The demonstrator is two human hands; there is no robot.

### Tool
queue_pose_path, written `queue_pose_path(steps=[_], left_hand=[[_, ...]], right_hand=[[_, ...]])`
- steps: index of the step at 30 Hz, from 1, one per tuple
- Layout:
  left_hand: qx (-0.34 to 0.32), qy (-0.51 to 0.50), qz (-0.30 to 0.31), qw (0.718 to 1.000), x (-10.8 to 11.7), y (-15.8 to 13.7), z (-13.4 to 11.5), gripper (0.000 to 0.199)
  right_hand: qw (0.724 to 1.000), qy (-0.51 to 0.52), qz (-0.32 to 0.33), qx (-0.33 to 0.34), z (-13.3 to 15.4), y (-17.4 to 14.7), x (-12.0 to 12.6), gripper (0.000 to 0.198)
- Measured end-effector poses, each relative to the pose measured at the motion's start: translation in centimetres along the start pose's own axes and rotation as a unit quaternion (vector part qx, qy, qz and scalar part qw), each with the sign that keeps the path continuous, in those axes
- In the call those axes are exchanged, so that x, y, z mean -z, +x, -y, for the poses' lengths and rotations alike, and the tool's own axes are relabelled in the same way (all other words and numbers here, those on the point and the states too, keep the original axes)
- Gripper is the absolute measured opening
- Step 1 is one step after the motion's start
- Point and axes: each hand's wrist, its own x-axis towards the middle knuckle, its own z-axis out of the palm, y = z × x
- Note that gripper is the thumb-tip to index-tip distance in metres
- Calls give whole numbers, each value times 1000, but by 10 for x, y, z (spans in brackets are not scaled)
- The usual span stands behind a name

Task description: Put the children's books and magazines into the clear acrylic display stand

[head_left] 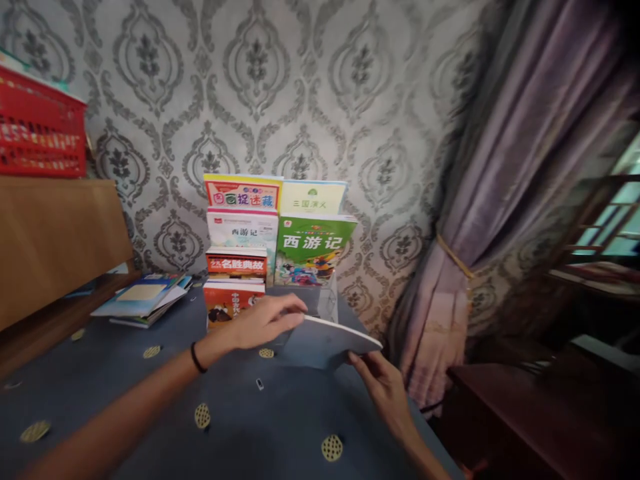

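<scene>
I log books (316, 245) already upright in the rack (329, 303), one booklet (320, 345) not yet there, pinched by left grip (273, 320) and right grip (383, 381) above desk (270, 427).

My bench (280, 427): blue-grey top, yellow spotted motifs (332, 448). Book/paper pile (145, 297) left, upright books (300, 247) tiered far side.

From afar I see the left hand (265, 321) and the right hand (383, 383) hold a white-edged book (325, 345). Clocked from it, I have upright books (316, 252) in tiers at eleven o'clock, a loose pile (143, 300) at nine on the blue tablecloth (265, 427), a red basket (43, 127) at ten and a purple curtain (455, 267) at two.
</scene>
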Motion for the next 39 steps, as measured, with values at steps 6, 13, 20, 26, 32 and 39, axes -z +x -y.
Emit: queue_pose_path(steps=[6, 13, 20, 26, 32, 39], left_hand=[[-94, 249, -215, 940, 51, 54, -6, 17], [-99, 476, -195, 852, 95, 115, -2, 25], [-53, 527, -120, 840, 87, 127, 1, 10], [-30, 482, -119, 868, 93, 134, 3, 6], [-20, 484, -108, 868, 95, 134, 6, 15], [-34, 451, -83, 888, 123, 121, 11, 31]], right_hand=[[999, 45, -6, 6, -6, -10, -3, 49], [997, 57, 13, 56, 0, -19, -3, 36], [995, 48, 18, 87, 0, -25, -1, 32], [992, 63, 45, 98, 5, -23, 3, 33], [994, 32, 19, 103, -14, -29, 1, 36], [993, 30, 6, 116, -18, -31, -4, 38]])
